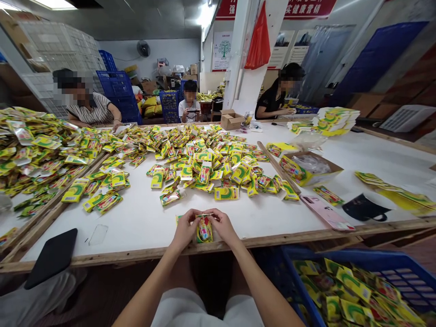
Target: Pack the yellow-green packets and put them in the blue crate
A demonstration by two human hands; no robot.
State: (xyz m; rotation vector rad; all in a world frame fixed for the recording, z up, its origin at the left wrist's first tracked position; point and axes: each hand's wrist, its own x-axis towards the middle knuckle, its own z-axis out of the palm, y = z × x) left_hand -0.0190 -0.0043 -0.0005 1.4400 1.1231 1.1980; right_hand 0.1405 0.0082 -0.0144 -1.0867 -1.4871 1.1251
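Note:
Close to the table's front edge, my left hand (186,228) and my right hand (221,224) pinch the top of one small yellow-green packet (205,230) from either side. It has a printed front with red and pink patches and hangs upright between my thumbs. Another bit of yellow packaging (177,220) shows just behind my left fingers. Beyond my hands spreads a wide heap of similar yellow-green packets (204,170) on the white tabletop (143,227). Whether the packet's top is sealed is too small to tell.
A black phone (54,254) lies at the front left edge. To the right are a pink phone case (327,213), a black mask (364,207) and an open box (311,169). A blue crate (340,254) of packets stands below. Three people sit across.

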